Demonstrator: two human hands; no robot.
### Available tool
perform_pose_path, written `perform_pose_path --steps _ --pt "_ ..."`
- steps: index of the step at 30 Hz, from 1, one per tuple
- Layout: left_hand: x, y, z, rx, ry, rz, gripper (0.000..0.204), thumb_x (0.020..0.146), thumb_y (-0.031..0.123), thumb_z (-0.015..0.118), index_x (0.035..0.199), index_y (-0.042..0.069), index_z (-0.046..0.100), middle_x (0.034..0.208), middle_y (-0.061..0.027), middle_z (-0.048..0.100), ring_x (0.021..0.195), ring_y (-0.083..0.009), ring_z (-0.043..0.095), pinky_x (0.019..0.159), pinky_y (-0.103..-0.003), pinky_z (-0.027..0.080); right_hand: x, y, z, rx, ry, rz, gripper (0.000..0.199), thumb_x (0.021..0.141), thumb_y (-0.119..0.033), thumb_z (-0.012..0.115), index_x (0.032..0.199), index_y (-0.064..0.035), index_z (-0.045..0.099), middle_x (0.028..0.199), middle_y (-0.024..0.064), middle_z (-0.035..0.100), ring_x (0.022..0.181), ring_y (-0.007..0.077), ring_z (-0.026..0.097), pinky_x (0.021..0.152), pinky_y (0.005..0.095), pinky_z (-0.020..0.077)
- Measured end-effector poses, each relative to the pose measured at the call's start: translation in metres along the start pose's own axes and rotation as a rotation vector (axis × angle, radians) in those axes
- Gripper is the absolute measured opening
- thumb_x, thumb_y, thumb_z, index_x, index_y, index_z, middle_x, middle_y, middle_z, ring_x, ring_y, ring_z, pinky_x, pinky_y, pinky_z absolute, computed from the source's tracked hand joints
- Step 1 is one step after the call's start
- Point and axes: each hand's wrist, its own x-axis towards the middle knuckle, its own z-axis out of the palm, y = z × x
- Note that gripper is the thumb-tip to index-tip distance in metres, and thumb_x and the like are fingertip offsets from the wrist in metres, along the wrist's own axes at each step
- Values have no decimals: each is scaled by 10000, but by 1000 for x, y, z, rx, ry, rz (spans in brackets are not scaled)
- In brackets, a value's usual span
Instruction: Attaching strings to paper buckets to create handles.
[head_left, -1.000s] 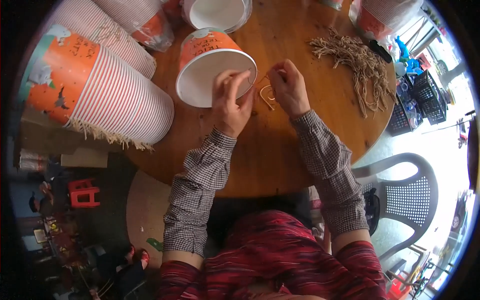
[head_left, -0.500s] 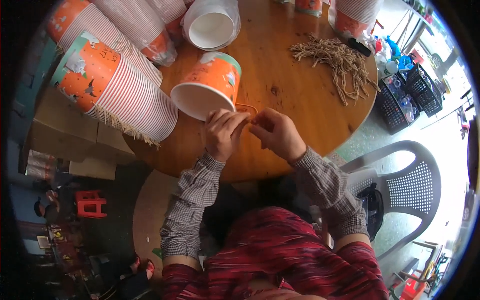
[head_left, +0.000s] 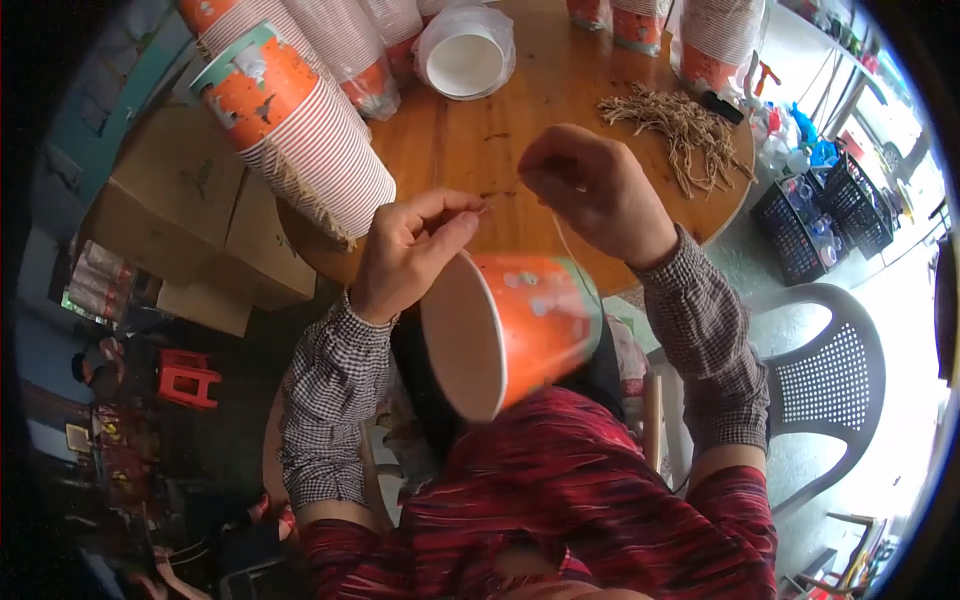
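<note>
Left hand: the left hand (head_left: 400, 252) is just above the tub's rim, thumb and forefinger nearly together; something thin may be at the tips, but it is too small to tell.
Right hand: the right hand (head_left: 612, 198) is higher and apart from the left, fingers curled inward, thumb turned toward them; whether they grip the cord is unclear.
Tub: the orange paper tub (head_left: 540, 318) lies on its side below the hands, off the near edge of the bench (head_left: 452, 160), in front of the red shirt (head_left: 560, 450); its white mouth faces left and it is blurred. I cannot tell if it rests on anything.
Cord: a thin cord (head_left: 561, 235) runs between the right hand and the tub's far end.
Handling: a tight pinch near the cord's tip should give best control; propping the tub would likely stop it swinging, and a light touch should spare the rim.
Around: stacked tubs (head_left: 330, 150) stand on the left, a cord bundle (head_left: 692, 125) on the right.
</note>
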Motion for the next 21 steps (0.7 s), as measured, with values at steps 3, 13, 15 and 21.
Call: perform_pose_path --steps 3,13,15,21 --pt "-16 18 1 -247 -82 -162 177 882 136 619 964 -20 632 657 12 563 591 -35 504 520 -176 388 -2 -27 2 -61 -60 -123 73 866 -47 586 902 16 577 783 18 567 742 58 538 673 212 453" --pt "-62 23 36 -287 156 0 101 818 66 688 869 -8 640 825 -22 594 701 -67 540 639 -194 436 -25 -68 27 432 -86 118 84 887 -77 575 957 -33 584 760 -33 545 623 22 476 527 178 379" --pt "-68 18 37 -131 135 51 84 805 44 691 845 -13 645 899 -35 591 793 -93 559 718 -222 451 -27 -76 34 405 -108 64 78 885 -50 556 956 -28 583 753 -43 544 617 18 466 526 178 372" --pt "-84 2 47 -185 190 103 53 804 28 685 830 3 646 853 -44 609 793 -111 569 717 -243 464 -23 -73 47 303 -89 -36 100 878 -20 535 960 -45 588 765 -52 550 625 7 461 547 174 386"
